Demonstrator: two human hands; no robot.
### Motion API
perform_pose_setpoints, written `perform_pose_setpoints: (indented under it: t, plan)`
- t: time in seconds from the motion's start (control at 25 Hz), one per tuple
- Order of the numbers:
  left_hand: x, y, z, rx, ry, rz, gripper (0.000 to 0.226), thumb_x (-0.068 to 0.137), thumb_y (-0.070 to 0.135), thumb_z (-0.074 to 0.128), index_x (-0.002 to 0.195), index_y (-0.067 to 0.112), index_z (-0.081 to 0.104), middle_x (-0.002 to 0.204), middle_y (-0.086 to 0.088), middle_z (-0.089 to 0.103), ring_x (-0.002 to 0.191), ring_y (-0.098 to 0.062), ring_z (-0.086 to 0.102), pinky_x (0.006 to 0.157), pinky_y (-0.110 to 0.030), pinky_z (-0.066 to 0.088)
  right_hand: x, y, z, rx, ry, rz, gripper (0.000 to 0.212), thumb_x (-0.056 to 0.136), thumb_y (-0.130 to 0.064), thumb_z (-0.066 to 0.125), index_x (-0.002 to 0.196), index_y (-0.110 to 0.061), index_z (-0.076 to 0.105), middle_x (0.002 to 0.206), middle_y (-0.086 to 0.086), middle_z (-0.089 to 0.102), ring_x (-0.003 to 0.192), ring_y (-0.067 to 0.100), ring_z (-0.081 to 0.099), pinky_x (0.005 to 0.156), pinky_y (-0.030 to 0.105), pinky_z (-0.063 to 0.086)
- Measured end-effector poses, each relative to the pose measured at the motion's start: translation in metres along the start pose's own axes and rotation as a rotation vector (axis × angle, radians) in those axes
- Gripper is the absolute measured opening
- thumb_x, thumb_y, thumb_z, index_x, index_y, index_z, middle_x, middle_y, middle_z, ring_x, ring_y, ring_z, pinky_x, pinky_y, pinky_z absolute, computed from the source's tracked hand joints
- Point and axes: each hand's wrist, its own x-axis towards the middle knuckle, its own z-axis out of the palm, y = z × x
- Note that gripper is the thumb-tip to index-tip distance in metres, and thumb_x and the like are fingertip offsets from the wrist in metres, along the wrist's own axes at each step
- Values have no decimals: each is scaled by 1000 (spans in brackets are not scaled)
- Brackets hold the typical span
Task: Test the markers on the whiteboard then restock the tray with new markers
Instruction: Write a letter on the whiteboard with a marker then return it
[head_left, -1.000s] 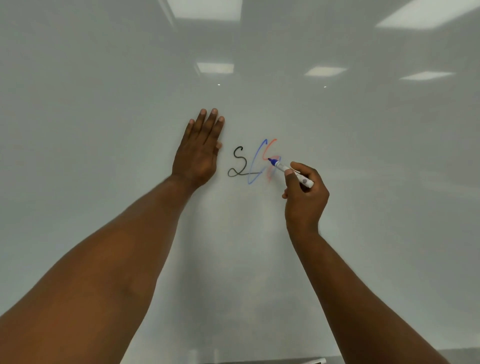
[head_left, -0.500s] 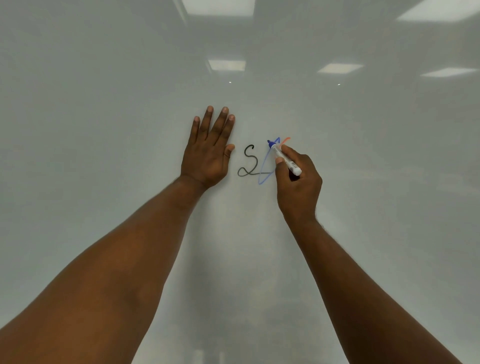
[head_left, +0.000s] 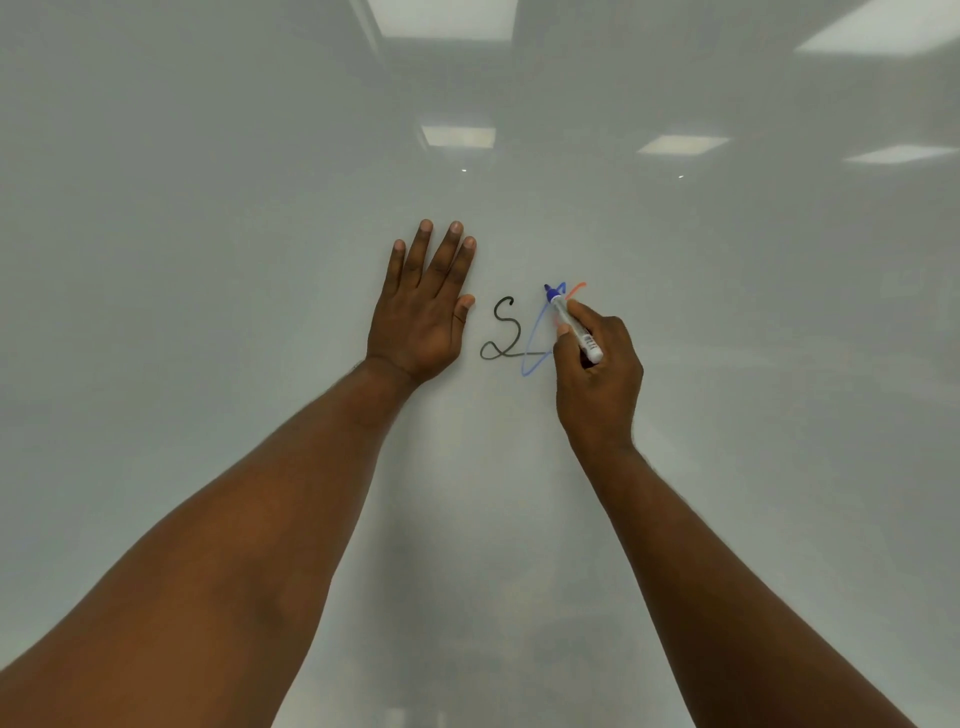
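The glossy whiteboard (head_left: 208, 260) fills the whole head view. My right hand (head_left: 597, 374) grips a blue marker (head_left: 571, 325) with a white barrel, its tip touching the board at the top of a blue scribble (head_left: 535, 343). A black squiggle (head_left: 504, 330) lies just left of the blue one, and a faint red stroke (head_left: 577, 289) shows behind the marker tip. My left hand (head_left: 423, 306) presses flat on the board with straight fingers, left of the black squiggle. No tray is in view.
Ceiling light panels (head_left: 457, 136) are reflected in the upper board. The board surface around the scribbles is bare white on all sides.
My right hand moved the marker tip up and left along the blue scribble, from its middle to its top. My left hand stays flat on the board.
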Motion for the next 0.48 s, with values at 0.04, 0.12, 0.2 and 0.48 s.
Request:
perform_pose_setpoints:
  t: [0.04, 0.12, 0.2, 0.48]
  plan:
    - [0, 0, 0, 2, 2, 4, 59, 104, 32, 31, 158, 14, 17, 165, -6, 13, 152, -32, 6, 122, -52, 9, -1, 0, 0, 1, 5, 7, 25, 95, -8, 61, 117, -14, 71, 93, 0, 63, 77, 11, 60, 68, 17, 45]
    - [0, -1, 1, -3, 9, 13, 58, 104, 32, 32, 157, 14, 18, 165, -6, 13, 152, -32, 7, 122, -52, 10, -2, -3, -1, 3, -3, 20, 21, 93, -8, 63, 111, -14, 73, 93, -3, 66, 77, 7, 61, 68, 16, 44]
    - [0, 0, 0, -22, 27, 19, 58, 103, 29, 34, 157, 14, 20, 165, -6, 15, 152, -33, 8, 123, -52, 9, 0, -3, -5, 13, 47, 42, 20, 93, -8, 63, 109, -16, 72, 94, -3, 66, 79, 5, 62, 70, 16, 44]
    - [0, -4, -4, -214, 22, 22, 84, 76, -1, 50, 155, 4, 21, 164, -12, 15, 152, -33, 5, 124, -51, 6, -2, 7, -24, 59, 246, 140, 24, 94, -6, 60, 115, -14, 68, 102, -3, 65, 84, 0, 60, 74, 13, 45]
